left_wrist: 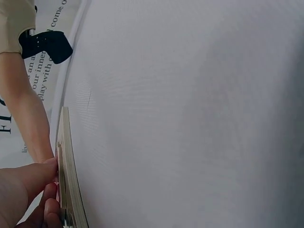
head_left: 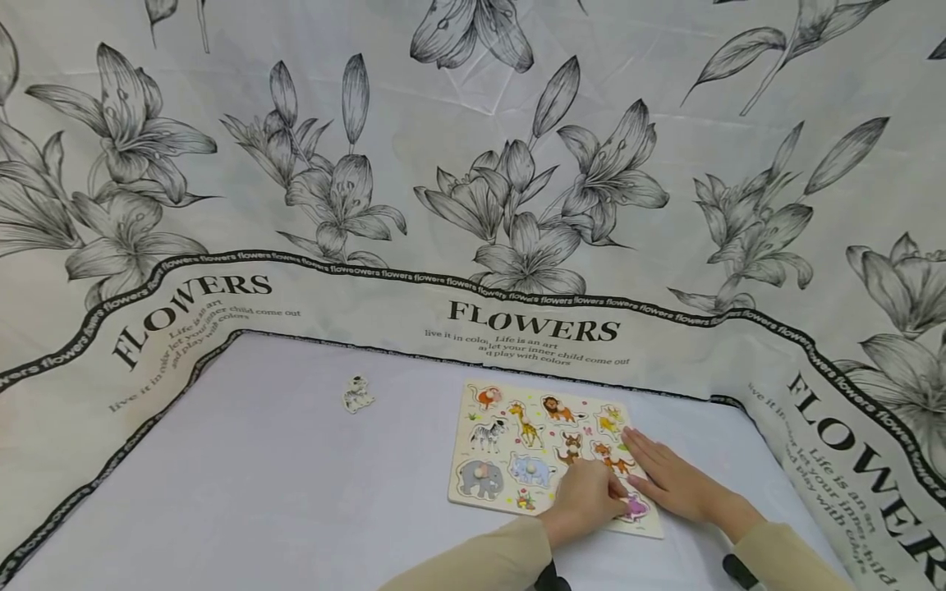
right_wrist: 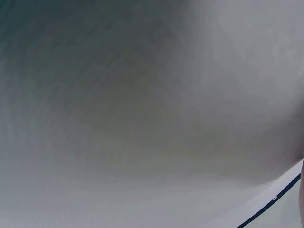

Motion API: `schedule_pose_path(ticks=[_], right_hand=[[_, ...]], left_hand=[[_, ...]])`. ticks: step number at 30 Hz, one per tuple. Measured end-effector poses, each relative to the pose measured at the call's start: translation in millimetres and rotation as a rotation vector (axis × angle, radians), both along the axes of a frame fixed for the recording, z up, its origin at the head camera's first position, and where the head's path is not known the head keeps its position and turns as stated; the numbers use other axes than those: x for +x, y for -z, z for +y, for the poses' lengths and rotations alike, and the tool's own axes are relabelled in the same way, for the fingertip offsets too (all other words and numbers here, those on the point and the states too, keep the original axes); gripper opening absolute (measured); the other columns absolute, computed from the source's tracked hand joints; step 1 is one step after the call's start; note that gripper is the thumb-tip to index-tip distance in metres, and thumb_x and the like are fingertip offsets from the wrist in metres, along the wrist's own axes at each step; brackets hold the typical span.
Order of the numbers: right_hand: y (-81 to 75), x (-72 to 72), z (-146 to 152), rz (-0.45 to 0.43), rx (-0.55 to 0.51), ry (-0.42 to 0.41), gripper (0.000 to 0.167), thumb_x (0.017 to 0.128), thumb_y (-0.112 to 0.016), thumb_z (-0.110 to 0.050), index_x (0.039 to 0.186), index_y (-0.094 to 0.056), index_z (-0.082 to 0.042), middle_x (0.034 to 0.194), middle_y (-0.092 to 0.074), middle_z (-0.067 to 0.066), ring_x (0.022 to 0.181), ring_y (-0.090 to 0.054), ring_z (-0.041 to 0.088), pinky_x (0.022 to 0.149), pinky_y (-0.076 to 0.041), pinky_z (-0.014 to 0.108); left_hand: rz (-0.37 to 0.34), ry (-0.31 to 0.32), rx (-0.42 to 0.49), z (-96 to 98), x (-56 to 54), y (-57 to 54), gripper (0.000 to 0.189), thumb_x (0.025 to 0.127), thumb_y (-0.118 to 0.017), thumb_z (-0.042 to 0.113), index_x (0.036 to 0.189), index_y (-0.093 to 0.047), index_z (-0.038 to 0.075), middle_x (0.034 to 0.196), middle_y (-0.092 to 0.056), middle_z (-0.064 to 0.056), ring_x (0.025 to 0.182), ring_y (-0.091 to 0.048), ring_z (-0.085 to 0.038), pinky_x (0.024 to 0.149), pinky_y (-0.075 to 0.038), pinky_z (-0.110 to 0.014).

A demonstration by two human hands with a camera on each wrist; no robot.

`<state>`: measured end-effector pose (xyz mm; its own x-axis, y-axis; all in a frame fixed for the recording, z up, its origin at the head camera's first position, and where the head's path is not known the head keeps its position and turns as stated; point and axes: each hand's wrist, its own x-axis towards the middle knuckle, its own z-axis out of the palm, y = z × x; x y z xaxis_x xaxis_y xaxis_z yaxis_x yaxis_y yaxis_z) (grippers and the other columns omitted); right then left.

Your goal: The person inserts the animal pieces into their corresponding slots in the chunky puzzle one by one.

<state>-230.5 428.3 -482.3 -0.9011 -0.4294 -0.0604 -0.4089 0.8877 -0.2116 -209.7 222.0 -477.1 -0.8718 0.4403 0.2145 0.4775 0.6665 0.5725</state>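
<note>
A wooden animal puzzle board lies on the white cloth, with elephant, giraffe, lion and several other animal pieces in it. At its lower right corner, my left hand has curled fingers pinching a pinkish-purple puzzle piece, partly covered by the fingers. The left wrist view shows thumb and fingers of that left hand at the board's edge. My right hand rests with straight fingers on the board's right side. The pieces under the left hand are hidden.
A loose black-and-white animal piece lies on the cloth left of the board. Behind and beside the white surface rises a flower-printed curtain with a dark border. The right wrist view shows mostly blurred cloth.
</note>
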Motion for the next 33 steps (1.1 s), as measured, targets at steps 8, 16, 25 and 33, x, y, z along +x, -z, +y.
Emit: schedule_pose_path(ticks=[8,16,25,33], right_hand=[[1.0,-0.6,-1,0.013,0.003,-0.007,0.068,0.099,-0.044,-0.045,0.151,-0.027,-0.004,0.158,-0.024,0.018,0.142,-0.025,0.041,0.098,0.015,-0.002],[1.4,-2.1,0,0.016,0.008,-0.008,0.068,0.099,-0.044,-0.045,0.151,-0.027,-0.005,0.158,-0.024,0.018,0.143,-0.024,0.04,0.099,0.015,-0.001],[3.0,-2.5,2,0.024,0.004,-0.017,0.068,0.099,-0.043,-0.046,0.151,-0.027,-0.004,0.157,-0.025,0.019,0.148,-0.016,0.032,0.1,0.015,-0.001],[-0.3,0.2,0,0.026,0.004,-0.011,0.067,0.099,-0.045,-0.044,0.15,-0.028,-0.004,0.157,-0.025,0.019,0.143,-0.025,0.039,0.109,0.009,0.006]], left_hand=[[0.033,-0.009,0.001,5.6,-1.5,4.8,0.009,0.072,-0.083,0.031,0.079,-0.077,0.027,0.066,-0.068,0.019,0.056,-0.047,0.012,0.053,-0.034,-0.004],[0.034,-0.027,0.039,8.0,0.3,5.2,0.009,0.072,-0.083,0.031,0.077,-0.077,0.026,0.07,-0.07,0.019,0.062,-0.054,0.012,0.057,-0.037,-0.004],[-0.024,-0.043,0.019,10.4,1.8,2.8,0.007,0.074,-0.082,0.025,0.08,-0.078,0.025,0.07,-0.07,0.018,0.065,-0.056,0.01,0.059,-0.039,-0.006],[0.02,-0.018,-0.045,9.2,2.6,-0.9,0.012,0.074,-0.08,0.018,0.083,-0.078,0.026,0.066,-0.069,0.017,0.062,-0.053,0.009,0.057,-0.037,-0.006]])
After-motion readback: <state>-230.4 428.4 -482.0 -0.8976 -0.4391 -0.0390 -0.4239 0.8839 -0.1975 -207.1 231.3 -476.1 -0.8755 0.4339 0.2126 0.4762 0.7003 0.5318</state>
